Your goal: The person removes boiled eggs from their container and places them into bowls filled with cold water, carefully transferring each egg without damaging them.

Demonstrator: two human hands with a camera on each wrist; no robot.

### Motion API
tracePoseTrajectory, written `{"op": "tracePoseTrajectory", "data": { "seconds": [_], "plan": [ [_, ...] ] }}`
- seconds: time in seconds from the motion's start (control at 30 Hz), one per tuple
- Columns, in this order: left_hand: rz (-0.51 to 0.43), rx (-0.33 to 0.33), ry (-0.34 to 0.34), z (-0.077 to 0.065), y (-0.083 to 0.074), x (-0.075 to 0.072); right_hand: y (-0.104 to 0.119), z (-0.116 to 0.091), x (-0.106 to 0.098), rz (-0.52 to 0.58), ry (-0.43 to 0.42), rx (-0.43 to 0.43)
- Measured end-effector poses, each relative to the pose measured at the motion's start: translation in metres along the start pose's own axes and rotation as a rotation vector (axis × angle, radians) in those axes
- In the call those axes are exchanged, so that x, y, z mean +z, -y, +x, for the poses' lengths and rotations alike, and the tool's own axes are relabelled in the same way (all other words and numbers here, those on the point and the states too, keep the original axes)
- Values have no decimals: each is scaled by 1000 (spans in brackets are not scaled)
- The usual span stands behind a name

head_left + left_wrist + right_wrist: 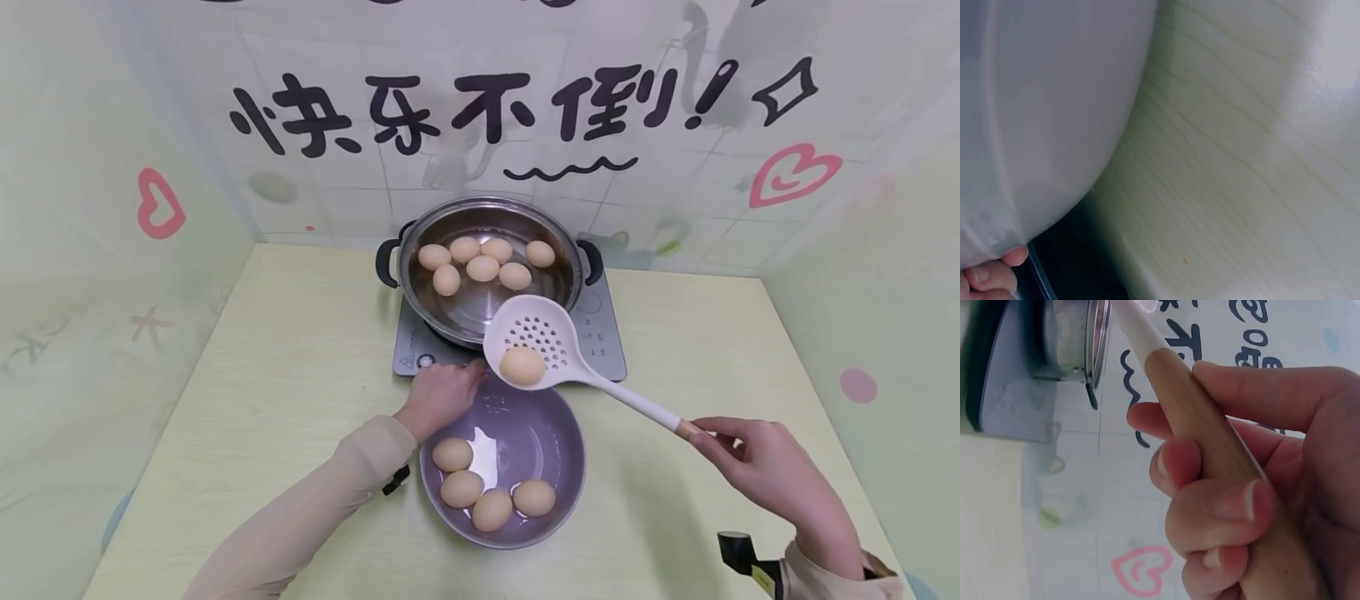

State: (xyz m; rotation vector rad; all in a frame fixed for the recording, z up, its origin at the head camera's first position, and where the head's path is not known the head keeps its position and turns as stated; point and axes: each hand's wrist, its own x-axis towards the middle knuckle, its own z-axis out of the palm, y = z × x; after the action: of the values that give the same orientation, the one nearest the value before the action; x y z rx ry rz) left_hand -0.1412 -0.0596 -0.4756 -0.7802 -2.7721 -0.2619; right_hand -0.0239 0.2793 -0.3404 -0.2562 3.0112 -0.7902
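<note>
My right hand (776, 467) grips the wooden handle (1210, 425) of a white slotted skimmer (536, 321), fingers curled round it. One brown egg (522, 366) lies in the skimmer's head, which overlaps the pot's front rim and the bowl's far edge in the head view. My left hand (442, 396) holds the far left rim of a purple bowl (555, 433); its fingertips (991, 275) show at the bowl's edge in the left wrist view. Several eggs (492, 510) sit along the near left side inside the bowl. More eggs (482, 268) lie in water in the steel pot (472, 312).
The pot stands on a grey induction cooker (611, 350) behind the bowl, its black handles (386, 263) sticking out at both sides. A pale wood-patterned tabletop (300, 333) lies under everything. Printed sheeting (337, 200) closes off the back and both sides.
</note>
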Motion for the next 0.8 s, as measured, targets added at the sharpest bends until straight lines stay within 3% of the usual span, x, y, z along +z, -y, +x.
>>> {"op": "tracePoseTrajectory", "data": {
  "seconds": [0.47, 0.8],
  "plan": [
    [-8, 12, -12, 0, 1, 1, -34, -33, 1, 79, 107, 36],
    [-8, 21, -29, -1, 0, 1, -57, -40, 8, 131, 82, 24]
  ]
}}
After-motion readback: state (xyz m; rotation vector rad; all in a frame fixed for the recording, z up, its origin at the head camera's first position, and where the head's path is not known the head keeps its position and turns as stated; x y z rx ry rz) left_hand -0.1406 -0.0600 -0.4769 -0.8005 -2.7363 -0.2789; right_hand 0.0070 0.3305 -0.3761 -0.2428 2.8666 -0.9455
